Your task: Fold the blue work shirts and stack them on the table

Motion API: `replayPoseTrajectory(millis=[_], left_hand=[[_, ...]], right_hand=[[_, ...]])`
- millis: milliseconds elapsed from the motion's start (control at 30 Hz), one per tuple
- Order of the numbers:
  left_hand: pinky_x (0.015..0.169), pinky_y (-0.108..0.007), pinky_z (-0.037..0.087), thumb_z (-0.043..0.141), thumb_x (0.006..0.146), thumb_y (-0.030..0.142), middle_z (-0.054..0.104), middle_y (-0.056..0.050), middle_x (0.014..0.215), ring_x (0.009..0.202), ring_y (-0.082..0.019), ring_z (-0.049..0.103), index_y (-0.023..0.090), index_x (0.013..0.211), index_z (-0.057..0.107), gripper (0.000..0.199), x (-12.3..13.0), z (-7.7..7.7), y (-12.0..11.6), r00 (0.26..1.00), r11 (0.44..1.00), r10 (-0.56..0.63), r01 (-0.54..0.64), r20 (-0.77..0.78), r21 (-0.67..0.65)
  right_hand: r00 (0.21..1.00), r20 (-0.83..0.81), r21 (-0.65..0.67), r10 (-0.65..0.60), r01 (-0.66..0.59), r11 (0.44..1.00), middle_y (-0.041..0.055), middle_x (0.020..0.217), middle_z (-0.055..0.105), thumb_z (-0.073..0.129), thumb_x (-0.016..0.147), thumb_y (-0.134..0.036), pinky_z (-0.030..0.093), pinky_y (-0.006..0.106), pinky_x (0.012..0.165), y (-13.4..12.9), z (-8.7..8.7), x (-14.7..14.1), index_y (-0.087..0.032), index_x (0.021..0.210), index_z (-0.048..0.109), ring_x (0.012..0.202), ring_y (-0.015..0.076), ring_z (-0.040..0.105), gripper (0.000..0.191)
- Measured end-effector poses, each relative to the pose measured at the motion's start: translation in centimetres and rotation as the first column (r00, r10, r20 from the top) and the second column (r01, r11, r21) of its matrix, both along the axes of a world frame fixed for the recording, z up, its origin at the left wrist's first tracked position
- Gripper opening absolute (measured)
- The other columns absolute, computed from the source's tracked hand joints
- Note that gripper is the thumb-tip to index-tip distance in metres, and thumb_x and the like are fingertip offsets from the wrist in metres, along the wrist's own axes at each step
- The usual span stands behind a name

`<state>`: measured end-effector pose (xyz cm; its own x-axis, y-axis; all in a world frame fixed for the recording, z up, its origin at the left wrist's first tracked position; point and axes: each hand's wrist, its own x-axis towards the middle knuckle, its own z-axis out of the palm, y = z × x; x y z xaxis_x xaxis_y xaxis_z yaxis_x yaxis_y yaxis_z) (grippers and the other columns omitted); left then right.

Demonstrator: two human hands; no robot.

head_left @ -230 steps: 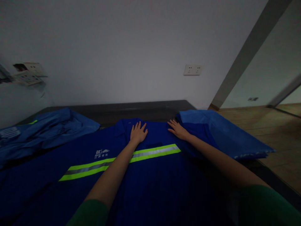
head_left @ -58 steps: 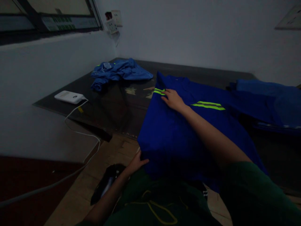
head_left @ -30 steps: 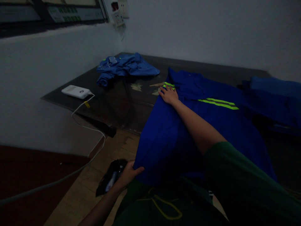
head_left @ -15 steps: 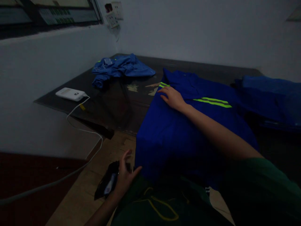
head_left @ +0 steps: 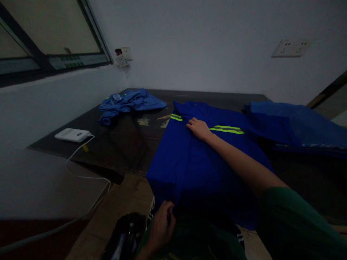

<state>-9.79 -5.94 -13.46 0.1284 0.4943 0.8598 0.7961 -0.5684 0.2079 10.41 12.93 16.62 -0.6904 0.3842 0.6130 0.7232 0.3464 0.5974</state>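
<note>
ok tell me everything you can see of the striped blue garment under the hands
The garment is deep blue, apparently woven cloth, with a collar at the far end and yellow-green bands. It lies spread on the dark table, lightly creased, its near part reaching past the edge. The right hand rests on it; the left hand is curled at its near edge, grip unclear.

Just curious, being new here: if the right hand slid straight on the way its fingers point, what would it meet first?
The right hand would probably meet the short lime stripes on the blue garment first, though its height above the cloth is unclear.
</note>
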Motion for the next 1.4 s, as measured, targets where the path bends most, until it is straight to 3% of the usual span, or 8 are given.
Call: replayPoseTrajectory(millis=[167, 333, 667, 833, 1000, 1133, 1300, 1400], left_hand=[[0.07, -0.032, 0.055, 0.047, 0.082, 0.018, 0.064, -0.009, 0.09, 0.08, -0.02, 0.066, 0.017, 0.102, 0.055, 0.021, -0.4, -0.3, 0.1, 0.992, 0.994, 0.081, -0.072, 0.102, -0.088], [0.079, -0.035, 0.054, 0.048, 0.086, 0.023, 0.067, -0.009, 0.095, 0.091, -0.022, 0.066, 0.019, 0.097, 0.061, 0.017, -0.3, 1.3, 0.7, 0.986, 0.984, 0.046, -0.017, 0.158, -0.176], [0.06, -0.021, 0.048, 0.046, 0.082, 0.018, 0.061, 0.0, 0.07, 0.063, -0.013, 0.06, 0.02, 0.077, 0.055, 0.01, -2.6, 4.8, -2.7, 0.994, 0.991, -0.001, 0.016, 0.113, -0.132], [0.057, -0.018, 0.045, 0.043, 0.082, 0.012, 0.055, 0.001, 0.064, 0.059, -0.011, 0.056, 0.02, 0.07, 0.051, 0.016, -2.6, 4.5, -4.4, 0.998, 0.997, -0.059, 0.06, 0.023, -0.052], [0.054, -0.018, 0.041, 0.038, 0.086, 0.01, 0.055, -0.002, 0.067, 0.059, -0.011, 0.054, 0.02, 0.07, 0.054, 0.025, -2.7, 3.4, -5.0, 0.968, 0.986, -0.167, 0.163, -0.186, -0.041], [0.056, -0.019, 0.041, 0.037, 0.087, 0.006, 0.058, -0.002, 0.074, 0.062, -0.012, 0.055, 0.02, 0.081, 0.06, 0.028, -1.4, 3.2, -3.9, 0.918, 0.987, -0.158, 0.135, -0.364, -0.086], [0.07, -0.026, 0.048, 0.044, 0.079, 0.001, 0.062, -0.005, 0.097, 0.082, -0.018, 0.06, 0.023, 0.104, 0.063, 0.038, 1.2, 3.8, -1.6, 0.914, 0.946, -0.055, -0.082, -0.403, -0.315], [0.087, -0.032, 0.049, 0.049, 0.081, 0.005, 0.062, -0.008, 0.116, 0.102, -0.021, 0.06, 0.026, 0.121, 0.058, 0.047, 1.4, 4.1, -1.0, 0.936, 0.899, -0.187, 0.04, -0.299, -0.436]], right_hand=[[0.999, 0.029, 0.033, -0.024, 0.023, 0.999, 0.0154, 0.11, 0.064, 0.037, 0.095, -0.014, 0.037, 0.034, 0.076, 0.7, 0.1, 0.1, -0.015, 0.11, 0.063, 0.102, 0.0257, 0.053, 0.03], [0.998, 0.03, -0.023, -0.056, 0.057, 0.998, 0.0156, 0.104, 0.067, 0.038, 0.093, -0.012, 0.036, 0.033, 0.075, 0.8, 0.1, 0.7, -0.014, 0.111, 0.062, 0.094, 0.0228, 0.059, 0.03], [0.991, 0.037, -0.108, -0.129, 0.132, 0.985, 0.0153, 0.1, 0.07, 0.037, 0.095, -0.017, 0.039, 0.029, 0.065, 0.4, 0.6, -0.5, -0.014, 0.115, 0.058, 0.089, 0.0236, 0.066, 0.029], [0.987, 0.015, -0.122, -0.16, 0.16, 0.979, 0.0176, 0.101, 0.07, 0.031, 0.095, -0.013, 0.041, 0.031, 0.068, 0.3, 1.3, -1.0, -0.012, 0.117, 0.058, 0.09, 0.0241, 0.067, 0.034], [0.99, -0.039, -0.111, -0.137, 0.132, 0.985, 0.019, 0.104, 0.07, 0.029, 0.095, -0.012, 0.042, 0.033, 0.071, -0.1, 2.4, -1.8, -0.01, 0.118, 0.057, 0.092, 0.0259, 0.067, 0.036], [0.982, -0.121, -0.108, -0.141, 0.129, 0.986, 0.0187, 0.105, 0.069, 0.03, 0.095, -0.011, 0.043, 0.032, 0.071, -0.5, 2.6, -2.0, -0.01, 0.118, 0.058, 0.092, 0.0255, 0.066, 0.036], [0.982, -0.079, -0.124, -0.17, 0.16, 0.979, 0.0173, 0.108, 0.068, 0.031, 0.094, -0.01, 0.044, 0.033, 0.072, -0.1, 1.5, -1.5, -0.011, 0.114, 0.061, 0.095, 0.0261, 0.064, 0.037], [0.985, 0.011, -0.159, -0.173, 0.172, 0.972, 0.0177, 0.114, 0.066, 0.032, 0.093, -0.008, 0.045, 0.035, 0.075, 0.4, 0.8, -0.8, -0.01, 0.116, 0.062, 0.101, 0.0273, 0.062, 0.038]])
